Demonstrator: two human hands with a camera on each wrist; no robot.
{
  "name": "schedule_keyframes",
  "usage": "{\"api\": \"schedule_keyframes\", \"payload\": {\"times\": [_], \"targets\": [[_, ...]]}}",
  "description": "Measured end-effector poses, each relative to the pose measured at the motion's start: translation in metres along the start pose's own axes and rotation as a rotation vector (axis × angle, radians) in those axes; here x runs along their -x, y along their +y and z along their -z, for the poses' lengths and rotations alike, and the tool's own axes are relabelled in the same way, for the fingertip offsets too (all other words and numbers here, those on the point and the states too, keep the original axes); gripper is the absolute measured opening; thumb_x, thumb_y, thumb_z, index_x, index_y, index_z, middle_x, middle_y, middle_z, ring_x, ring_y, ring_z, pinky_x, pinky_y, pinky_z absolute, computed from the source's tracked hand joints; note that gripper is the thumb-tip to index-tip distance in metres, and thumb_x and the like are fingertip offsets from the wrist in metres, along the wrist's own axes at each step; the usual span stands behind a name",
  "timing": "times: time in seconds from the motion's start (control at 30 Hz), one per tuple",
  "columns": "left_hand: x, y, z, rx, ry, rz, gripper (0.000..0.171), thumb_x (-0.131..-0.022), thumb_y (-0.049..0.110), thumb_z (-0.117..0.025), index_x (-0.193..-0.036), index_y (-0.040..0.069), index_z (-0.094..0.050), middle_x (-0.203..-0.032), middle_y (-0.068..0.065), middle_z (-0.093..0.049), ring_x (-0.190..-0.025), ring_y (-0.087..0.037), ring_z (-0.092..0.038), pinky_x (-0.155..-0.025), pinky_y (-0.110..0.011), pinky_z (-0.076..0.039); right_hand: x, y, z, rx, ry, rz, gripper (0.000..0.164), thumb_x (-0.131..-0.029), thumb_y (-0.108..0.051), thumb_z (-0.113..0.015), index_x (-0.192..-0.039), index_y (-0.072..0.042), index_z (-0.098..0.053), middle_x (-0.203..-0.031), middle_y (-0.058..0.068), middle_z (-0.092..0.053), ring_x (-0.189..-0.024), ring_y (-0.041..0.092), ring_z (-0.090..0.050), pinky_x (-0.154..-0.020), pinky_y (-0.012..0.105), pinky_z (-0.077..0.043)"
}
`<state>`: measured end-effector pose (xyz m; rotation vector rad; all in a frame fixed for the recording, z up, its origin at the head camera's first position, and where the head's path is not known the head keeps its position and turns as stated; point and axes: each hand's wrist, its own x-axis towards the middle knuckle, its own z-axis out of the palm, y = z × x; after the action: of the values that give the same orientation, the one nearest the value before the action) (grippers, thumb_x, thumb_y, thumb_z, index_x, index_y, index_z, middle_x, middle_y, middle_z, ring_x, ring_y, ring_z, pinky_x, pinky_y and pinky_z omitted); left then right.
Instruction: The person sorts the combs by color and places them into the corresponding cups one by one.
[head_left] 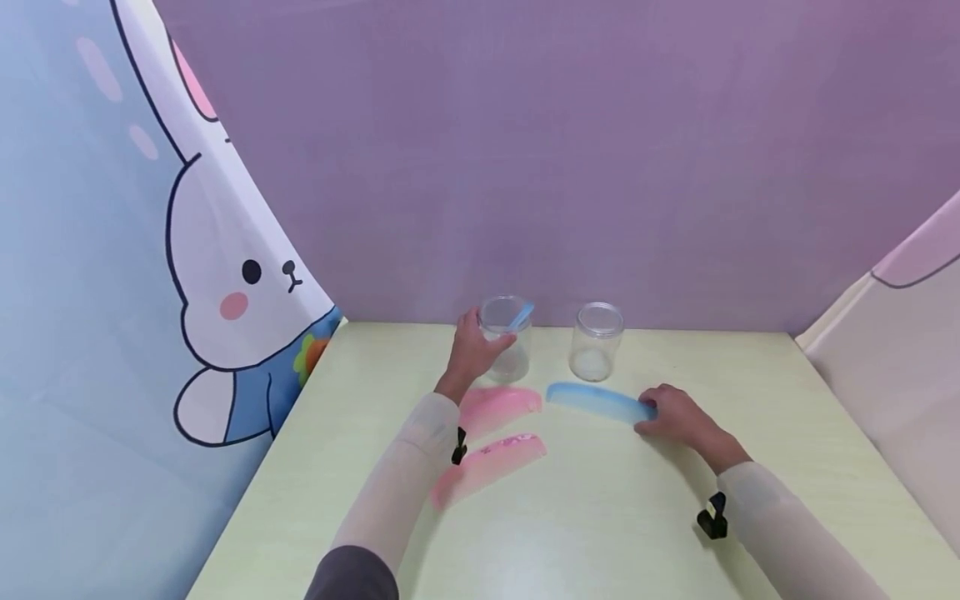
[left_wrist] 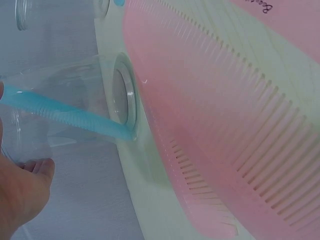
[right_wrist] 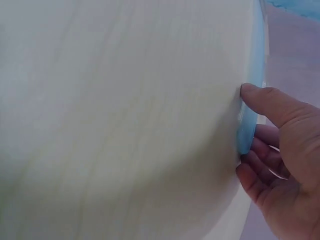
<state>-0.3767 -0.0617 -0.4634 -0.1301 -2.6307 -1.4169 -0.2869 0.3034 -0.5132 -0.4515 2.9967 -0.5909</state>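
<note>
My left hand (head_left: pixel 472 352) grips a clear jar (head_left: pixel 512 363) at the back of the table, thumb on the near side and fingers round its far left side. A small blue comb (left_wrist: pixel 70 116) leans inside the jar, its upper end (head_left: pixel 522 315) showing at the mouth. At the right, my right hand (head_left: pixel 677 419) pinches the right end of a larger blue comb (head_left: pixel 595 400) between thumb and fingers; the right wrist view shows that comb's end (right_wrist: pixel 247 131) low at the tabletop. The hand covers its tip.
A second clear jar (head_left: pixel 594 360) stands upright behind the blue comb. Two pink combs, one plain (head_left: pixel 501 407) and one with a printed spine (head_left: pixel 501 468), lie in front of the left jar, partly hidden by the left arm. A purple cloth (head_left: pixel 525 167) hangs along the table's back edge.
</note>
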Motion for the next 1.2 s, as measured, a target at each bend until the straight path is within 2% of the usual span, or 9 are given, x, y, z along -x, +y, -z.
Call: {"api": "schedule_keyframes", "payload": {"times": [0.37, 0.7, 0.97, 1.2], "targets": [[0.000, 0.001, -0.002, -0.001, 0.003, -0.001, 0.091, -0.084, 0.043, -0.081, -0.152, 0.004, -0.035, -0.146, -0.017, -0.047, -0.129, -0.036, -0.053, -0.110, -0.052, -0.046, 0.002, 0.007, -0.005, 0.033, 0.068, 0.036, 0.046, -0.075, -0.028, -0.084, -0.103, 0.006, -0.071, -0.093, 0.014, -0.072, -0.081, 0.023, -0.064, -0.081, 0.049, -0.057], [-0.001, -0.001, -0.001, -0.019, 0.011, -0.002, 0.090, -0.084, 0.044, -0.081, -0.152, 0.005, -0.036, -0.146, -0.018, -0.048, -0.129, -0.035, -0.053, -0.109, -0.052, -0.047, 0.006, 0.010, -0.004, 0.031, 0.139, 0.043, 0.045, -0.075, -0.028, -0.084, -0.102, 0.006, -0.071, -0.091, 0.014, -0.072, -0.080, 0.024, -0.064, -0.077, 0.046, -0.057], [0.001, 0.000, -0.001, 0.009, 0.018, -0.005, 0.089, -0.083, 0.041, -0.081, -0.151, 0.004, -0.036, -0.146, -0.018, -0.048, -0.129, -0.036, -0.053, -0.109, -0.053, -0.046, 0.008, 0.009, 0.004, -0.033, 0.140, 0.007, 0.046, -0.077, -0.028, -0.083, -0.105, 0.006, -0.071, -0.093, 0.012, -0.071, -0.080, 0.020, -0.063, -0.070, 0.034, -0.053], [0.003, 0.000, 0.000, 0.017, 0.013, -0.018, 0.090, -0.083, 0.042, -0.081, -0.151, 0.003, -0.036, -0.146, -0.021, -0.048, -0.129, -0.037, -0.053, -0.109, -0.054, -0.047, 0.010, 0.004, 0.013, -0.043, 0.185, 0.022, 0.044, -0.078, -0.028, -0.083, -0.106, 0.004, -0.072, -0.093, 0.010, -0.071, -0.079, 0.018, -0.061, -0.068, 0.031, -0.051]]}}
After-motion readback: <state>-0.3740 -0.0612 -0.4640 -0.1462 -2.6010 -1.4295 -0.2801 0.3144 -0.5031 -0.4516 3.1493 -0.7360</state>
